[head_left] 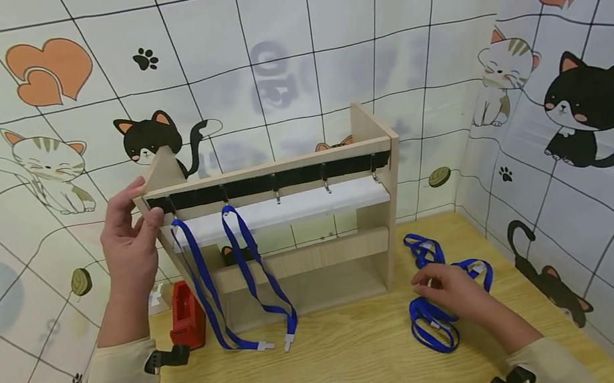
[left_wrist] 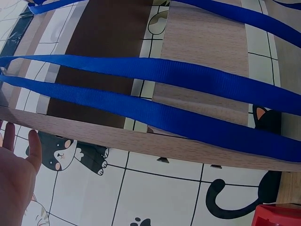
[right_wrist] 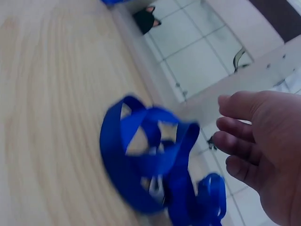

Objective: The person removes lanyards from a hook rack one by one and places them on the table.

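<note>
A light wooden rack (head_left: pixel 302 256) with several hooks on a dark strip stands on the table. My left hand (head_left: pixel 128 238) grips its upper left corner, thumb in front; in the left wrist view the left hand (left_wrist: pixel 16 176) shows at the side panel's edge. Two blue lanyards (head_left: pixel 207 289) hang from the leftmost hooks, their white clips touching the tabletop. Over a loose pile of blue lanyards (head_left: pixel 436 326) to the right of the rack hovers my right hand (head_left: pixel 451 289). In the right wrist view, that hand (right_wrist: pixel 263 146) has loosely bent fingers with nothing between them, apart from the bundled lanyard (right_wrist: pixel 136 165).
A red holder (head_left: pixel 186 317) stands against the rack's left side, with a small white object (head_left: pixel 159 299) behind it. Wood-grain tabletop (head_left: pixel 314 380) extends in front of the rack. Cat-printed, gridded wall covering (head_left: pixel 289 86) encloses the table at the back and sides.
</note>
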Available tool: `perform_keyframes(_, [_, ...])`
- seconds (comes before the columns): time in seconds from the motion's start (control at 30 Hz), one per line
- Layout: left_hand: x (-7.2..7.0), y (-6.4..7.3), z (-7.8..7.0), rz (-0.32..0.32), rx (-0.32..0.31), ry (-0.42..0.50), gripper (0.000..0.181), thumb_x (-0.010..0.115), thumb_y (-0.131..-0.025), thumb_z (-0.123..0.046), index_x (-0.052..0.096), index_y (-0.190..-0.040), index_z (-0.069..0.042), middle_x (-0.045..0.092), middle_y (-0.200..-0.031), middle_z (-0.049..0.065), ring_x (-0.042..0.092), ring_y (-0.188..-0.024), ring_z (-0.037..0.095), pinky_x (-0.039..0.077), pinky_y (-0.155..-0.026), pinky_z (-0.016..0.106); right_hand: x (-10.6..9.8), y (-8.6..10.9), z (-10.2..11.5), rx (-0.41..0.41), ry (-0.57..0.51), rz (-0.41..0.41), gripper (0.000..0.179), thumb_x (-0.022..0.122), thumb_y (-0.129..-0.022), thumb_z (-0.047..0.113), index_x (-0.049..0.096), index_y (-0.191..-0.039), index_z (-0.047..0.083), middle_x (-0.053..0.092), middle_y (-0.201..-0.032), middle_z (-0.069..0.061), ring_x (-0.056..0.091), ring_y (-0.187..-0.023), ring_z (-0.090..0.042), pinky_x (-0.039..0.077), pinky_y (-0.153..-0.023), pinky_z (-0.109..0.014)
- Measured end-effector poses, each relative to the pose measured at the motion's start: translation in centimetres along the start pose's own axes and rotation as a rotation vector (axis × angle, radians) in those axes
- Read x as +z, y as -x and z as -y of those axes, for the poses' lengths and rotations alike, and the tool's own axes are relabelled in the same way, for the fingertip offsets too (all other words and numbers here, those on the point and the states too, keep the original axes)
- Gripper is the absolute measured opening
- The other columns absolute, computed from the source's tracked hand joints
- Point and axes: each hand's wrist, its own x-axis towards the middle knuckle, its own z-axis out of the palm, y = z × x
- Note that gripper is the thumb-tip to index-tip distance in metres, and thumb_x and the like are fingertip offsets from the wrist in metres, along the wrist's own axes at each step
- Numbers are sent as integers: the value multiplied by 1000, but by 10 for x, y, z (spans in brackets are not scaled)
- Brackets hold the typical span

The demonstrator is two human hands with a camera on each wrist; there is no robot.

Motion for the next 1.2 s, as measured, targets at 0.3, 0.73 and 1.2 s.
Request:
perform_keyframes(0.3, [0,0,-1,-3,1,-10,43,71,-107,-2,63,-148,-4,55,-165,12,48,-151,32,54,-114,33,22,-11,52,-187,-94,-189,15,80,-102,6,79,-115,15,69,-94,7,60,-72,-8,54,-61,-27])
perform_keyframes(0.73, [-1,-1,1,1,19,12,42,71,-106,1,62,-147,-2,56,-163,13,50,-147,32,55,-110,30,78,-61,168,-411,-244,-203,35,82,-101,8,74,-135,1,71,-102,0,64,-76,-10,58,-63,-27])
perform_keyframes(1.2, [-2,-2,3,6,14,0,42,72,-106,-2,63,-147,-3,57,-163,8,49,-149,33,50,-119,41,124,-103,248,-293,-315,-97,45,79,-105,16,68,-146,1,71,-103,-2,64,-81,-10,59,-70,-26])
